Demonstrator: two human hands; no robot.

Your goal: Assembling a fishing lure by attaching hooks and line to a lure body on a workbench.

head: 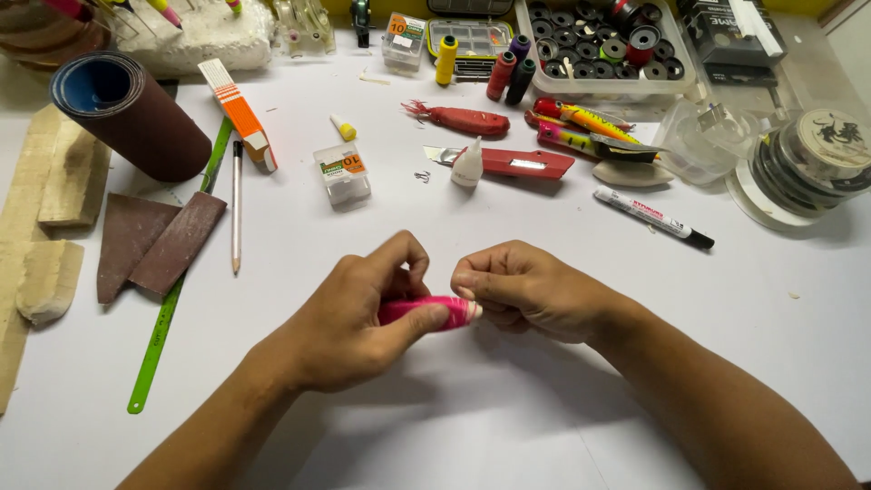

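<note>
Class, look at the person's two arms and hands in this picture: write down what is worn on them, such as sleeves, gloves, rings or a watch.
Nothing is worn: the left hand and right hand are bare, with no gloves, rings or watch, and both forearms are uncovered up to the frame edge, with no sleeves in view.

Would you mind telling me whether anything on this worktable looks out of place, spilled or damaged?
Nothing looks spilled or broken. The left hand and right hand hold a pink lure body between them over the white table. The one loose bit is a small metal hook lying by itself beside the red utility knife.
</note>
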